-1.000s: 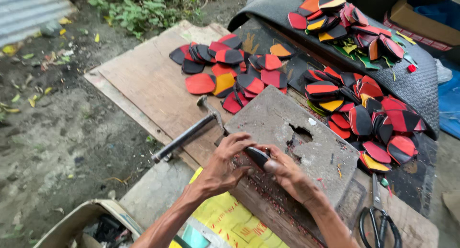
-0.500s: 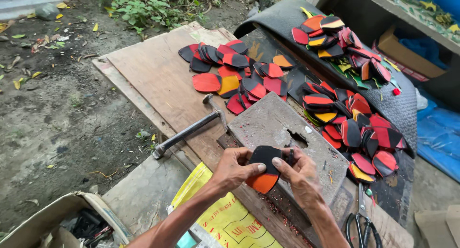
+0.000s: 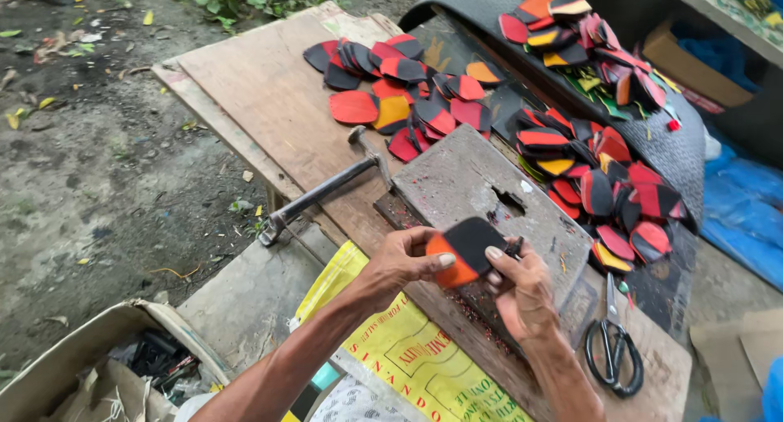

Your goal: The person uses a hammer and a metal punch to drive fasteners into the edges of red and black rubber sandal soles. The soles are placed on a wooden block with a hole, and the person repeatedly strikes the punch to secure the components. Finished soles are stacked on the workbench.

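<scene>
You are working with two hands: your left hand [image 3: 404, 263] and your right hand [image 3: 526, 296] are together pinching one black-and-orange cut piece [image 3: 463, 249]. One grey cutting block [image 3: 481, 198] is sitting near the front edge of the wooden bench [image 3: 261, 104], and one metal hammer [image 3: 322, 195] is lying just beside it, at the bench's left edge. One pair of black-handled scissors [image 3: 613, 353] is lying at the front right corner. Three loose heaps of red, orange and black pieces are spreading out: one [image 3: 400, 96] mid-bench, one [image 3: 608, 177] along the right edge, one [image 3: 575, 35] on the single dark mat [image 3: 489, 6] at the far edge; the pieces overlap too much to count. One yellow sack [image 3: 408, 357] and one cardboard box [image 3: 77, 365] are lying below.
</scene>
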